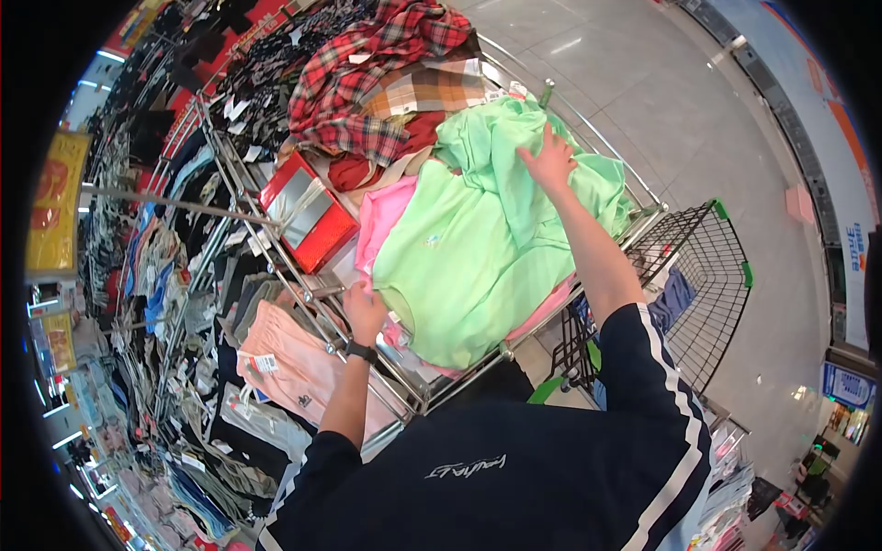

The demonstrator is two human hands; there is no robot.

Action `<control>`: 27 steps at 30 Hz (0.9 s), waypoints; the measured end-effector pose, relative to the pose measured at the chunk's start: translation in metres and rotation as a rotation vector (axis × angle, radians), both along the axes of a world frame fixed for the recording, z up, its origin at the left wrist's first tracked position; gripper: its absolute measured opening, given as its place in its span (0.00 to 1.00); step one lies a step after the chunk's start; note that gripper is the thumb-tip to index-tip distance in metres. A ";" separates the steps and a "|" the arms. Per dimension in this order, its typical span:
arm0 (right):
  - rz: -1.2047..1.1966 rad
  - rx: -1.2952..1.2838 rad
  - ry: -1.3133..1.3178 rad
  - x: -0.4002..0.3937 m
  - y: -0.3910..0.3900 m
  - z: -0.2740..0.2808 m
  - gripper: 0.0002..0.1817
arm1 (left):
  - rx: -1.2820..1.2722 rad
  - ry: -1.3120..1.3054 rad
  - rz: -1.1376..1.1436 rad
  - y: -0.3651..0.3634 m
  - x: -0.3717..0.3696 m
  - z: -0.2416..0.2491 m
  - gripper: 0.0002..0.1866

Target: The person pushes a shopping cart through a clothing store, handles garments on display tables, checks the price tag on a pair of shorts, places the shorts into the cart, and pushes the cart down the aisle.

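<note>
A light green sweatshirt (459,266) with a small chest logo lies spread over the pile in a metal-railed display bin. At its near left edge, by the neckline, my left hand (367,312) has its fingers bent in on the fabric; the fingertips are partly hidden. My right hand (549,163) rests on the bunched far part of the green cloth, fingers spread. From under the sweatshirt's left side shows a pink garment (386,216). A dark watch (361,352) is on my left wrist.
Red plaid shirts (358,92) and a brown plaid one (427,89) are heaped at the bin's far end. A red-edged box (310,213) stands at its left rail. A peach garment (280,354) lies left, a wire shopping cart (703,285) right. Clothes racks line the left.
</note>
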State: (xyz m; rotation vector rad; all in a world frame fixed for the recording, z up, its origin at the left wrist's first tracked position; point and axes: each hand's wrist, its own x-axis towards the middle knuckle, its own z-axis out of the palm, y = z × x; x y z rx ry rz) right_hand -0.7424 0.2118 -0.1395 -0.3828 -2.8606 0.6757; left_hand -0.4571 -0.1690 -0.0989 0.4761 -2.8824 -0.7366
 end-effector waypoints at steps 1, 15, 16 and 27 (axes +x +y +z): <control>0.031 -0.008 -0.068 -0.010 0.001 -0.006 0.35 | -0.096 0.105 -0.046 0.011 -0.010 0.013 0.18; 0.727 -0.352 0.201 0.201 -0.060 0.043 0.09 | 1.161 -0.237 0.130 0.178 -0.145 0.008 0.34; 0.746 -0.364 0.136 0.213 -0.060 0.045 0.08 | 1.146 -0.208 0.102 0.173 -0.141 -0.025 0.34; 0.620 -0.161 -0.062 0.236 -0.053 0.061 0.48 | 1.443 -0.091 0.090 0.159 -0.102 -0.014 0.24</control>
